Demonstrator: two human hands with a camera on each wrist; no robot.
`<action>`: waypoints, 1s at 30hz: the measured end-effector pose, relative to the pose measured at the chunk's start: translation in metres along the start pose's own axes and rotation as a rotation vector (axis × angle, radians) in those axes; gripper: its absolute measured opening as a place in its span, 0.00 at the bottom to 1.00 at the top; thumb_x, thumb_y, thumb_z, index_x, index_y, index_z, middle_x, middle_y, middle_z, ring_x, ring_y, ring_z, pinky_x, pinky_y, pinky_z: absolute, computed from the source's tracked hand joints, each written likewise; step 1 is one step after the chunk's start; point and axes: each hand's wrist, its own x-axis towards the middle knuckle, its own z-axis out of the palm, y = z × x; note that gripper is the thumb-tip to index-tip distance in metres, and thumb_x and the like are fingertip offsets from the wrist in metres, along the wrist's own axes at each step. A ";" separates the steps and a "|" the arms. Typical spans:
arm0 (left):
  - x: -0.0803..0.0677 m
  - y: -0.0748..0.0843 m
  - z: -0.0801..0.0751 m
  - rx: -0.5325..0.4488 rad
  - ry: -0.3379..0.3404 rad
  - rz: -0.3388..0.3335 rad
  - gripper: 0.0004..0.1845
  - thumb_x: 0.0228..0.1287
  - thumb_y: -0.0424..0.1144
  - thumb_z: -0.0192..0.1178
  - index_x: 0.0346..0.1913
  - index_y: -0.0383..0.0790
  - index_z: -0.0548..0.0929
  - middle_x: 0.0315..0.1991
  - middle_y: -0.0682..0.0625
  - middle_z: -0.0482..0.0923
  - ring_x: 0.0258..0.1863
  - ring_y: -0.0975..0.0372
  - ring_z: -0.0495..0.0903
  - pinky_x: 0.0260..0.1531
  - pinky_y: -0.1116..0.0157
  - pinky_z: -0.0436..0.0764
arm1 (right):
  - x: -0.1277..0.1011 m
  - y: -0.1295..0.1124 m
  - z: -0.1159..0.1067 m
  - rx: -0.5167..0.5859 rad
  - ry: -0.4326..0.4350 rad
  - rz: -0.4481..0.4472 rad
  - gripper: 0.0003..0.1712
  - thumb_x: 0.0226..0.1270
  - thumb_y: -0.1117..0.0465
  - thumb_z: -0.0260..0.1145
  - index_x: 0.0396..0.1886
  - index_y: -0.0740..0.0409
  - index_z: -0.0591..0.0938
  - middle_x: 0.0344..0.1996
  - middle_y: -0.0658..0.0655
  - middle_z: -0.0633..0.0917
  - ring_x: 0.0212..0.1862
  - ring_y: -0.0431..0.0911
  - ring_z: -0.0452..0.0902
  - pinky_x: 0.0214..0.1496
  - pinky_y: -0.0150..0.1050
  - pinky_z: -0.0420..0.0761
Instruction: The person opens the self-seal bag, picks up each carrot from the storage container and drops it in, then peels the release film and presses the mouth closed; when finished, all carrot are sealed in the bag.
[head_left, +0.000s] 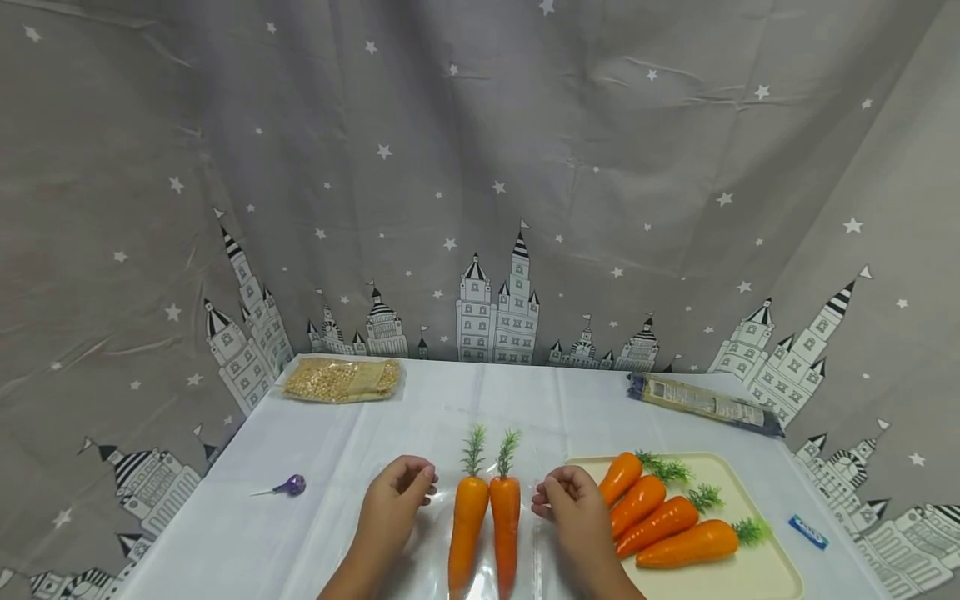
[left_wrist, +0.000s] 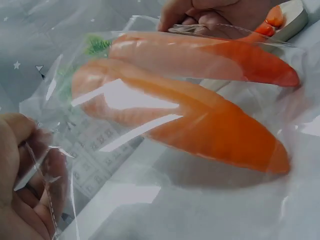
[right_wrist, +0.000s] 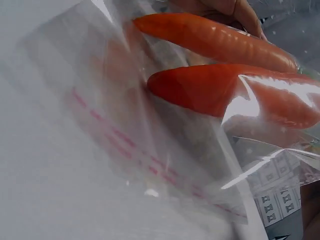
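Beside two bagged carrots [head_left: 486, 521], both hands pinching the plastic bag [left_wrist: 100, 150]: left hand [head_left: 393, 498], right hand [head_left: 572, 504].

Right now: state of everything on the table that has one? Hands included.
Left hand: fingers curled, pinching the clear bag's left edge.
Right hand: fingers curled, pinching the bag's right edge.
Clear bag: lying on the table, held at both sides.
Two carrots: inside the bag, side by side, leaves pointing away.
Tray: holds four carrots, lying flat.
Lollipop: wrapped, untouched.
Grain packet: lying flat.

Two bare hands, left hand [head_left: 390, 500] and right hand [head_left: 572, 503], forearms seemingly sleeveless, no rings visible.
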 end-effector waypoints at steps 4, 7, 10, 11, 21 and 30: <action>-0.003 0.004 0.000 -0.067 0.016 0.044 0.09 0.76 0.37 0.63 0.47 0.32 0.83 0.40 0.36 0.85 0.36 0.56 0.86 0.36 0.66 0.88 | -0.003 -0.011 -0.002 0.019 0.005 -0.043 0.11 0.82 0.64 0.58 0.51 0.70 0.75 0.43 0.68 0.84 0.42 0.51 0.86 0.44 0.39 0.91; -0.004 0.007 0.000 -0.113 0.021 0.065 0.08 0.75 0.37 0.64 0.46 0.33 0.83 0.40 0.36 0.85 0.35 0.56 0.86 0.36 0.65 0.88 | -0.005 -0.019 -0.004 0.032 0.010 -0.072 0.09 0.81 0.66 0.59 0.50 0.70 0.75 0.43 0.70 0.83 0.42 0.51 0.87 0.45 0.39 0.91; -0.006 0.012 -0.001 -0.144 0.022 0.084 0.08 0.74 0.37 0.65 0.45 0.33 0.83 0.39 0.36 0.85 0.35 0.58 0.86 0.37 0.65 0.88 | -0.007 -0.025 -0.005 0.033 0.012 -0.108 0.08 0.81 0.67 0.59 0.50 0.69 0.76 0.43 0.71 0.83 0.42 0.51 0.87 0.45 0.39 0.90; -0.007 0.014 -0.001 -0.150 0.023 0.092 0.08 0.74 0.37 0.65 0.45 0.34 0.83 0.40 0.36 0.85 0.35 0.59 0.86 0.37 0.65 0.88 | -0.008 -0.027 -0.006 0.034 0.010 -0.124 0.08 0.81 0.67 0.59 0.50 0.70 0.76 0.43 0.71 0.83 0.42 0.51 0.88 0.45 0.39 0.90; -0.016 0.029 -0.005 -0.239 0.031 0.204 0.08 0.74 0.33 0.64 0.44 0.28 0.83 0.38 0.38 0.85 0.35 0.61 0.86 0.38 0.65 0.88 | -0.018 -0.042 -0.007 -0.024 0.011 -0.280 0.05 0.81 0.68 0.58 0.47 0.67 0.77 0.42 0.65 0.84 0.43 0.47 0.87 0.49 0.36 0.89; -0.018 0.033 -0.003 -0.278 0.069 0.261 0.08 0.74 0.33 0.65 0.43 0.28 0.83 0.36 0.48 0.86 0.35 0.62 0.86 0.40 0.67 0.87 | -0.020 -0.052 -0.008 -0.138 0.050 -0.364 0.03 0.81 0.63 0.61 0.45 0.58 0.80 0.40 0.56 0.86 0.44 0.46 0.88 0.51 0.32 0.87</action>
